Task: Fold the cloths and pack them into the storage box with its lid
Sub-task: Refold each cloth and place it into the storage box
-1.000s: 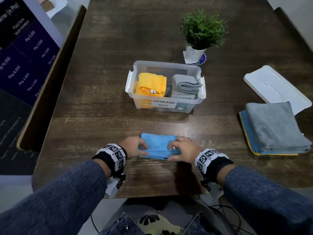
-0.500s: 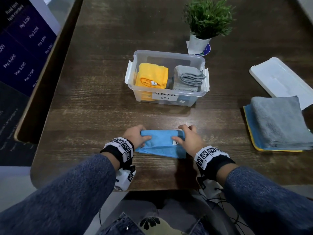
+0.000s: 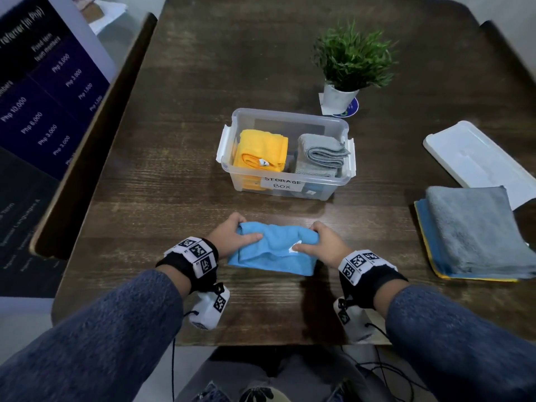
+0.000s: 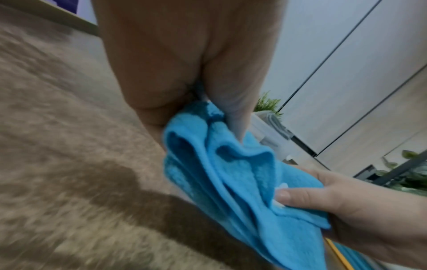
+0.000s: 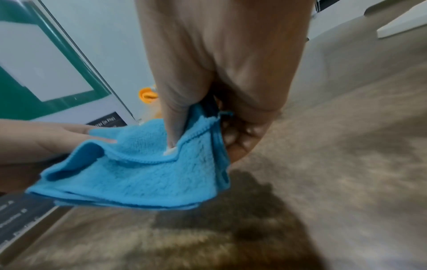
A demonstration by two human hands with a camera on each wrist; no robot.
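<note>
Folded blue cloth [image 3: 271, 250] stretched between both hands above the table [image 3: 174, 184], left hand [image 3: 232, 237] pinching its left end, right hand [image 3: 324, 245] pinching its right end, storage box [image 3: 285, 187] just beyond

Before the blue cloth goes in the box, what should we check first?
1. Left hand grips the blue cloth: ok.
2. Right hand grips its other end: ok.
3. Cloth folded flat: not ok, bunched on top.
4. Storage box open, white lid lying aside: ok.
5. Room left beside the yellow cloth and grey cloth: cannot tell.
6. Cloth stack waiting to be folded: not ok.
</note>
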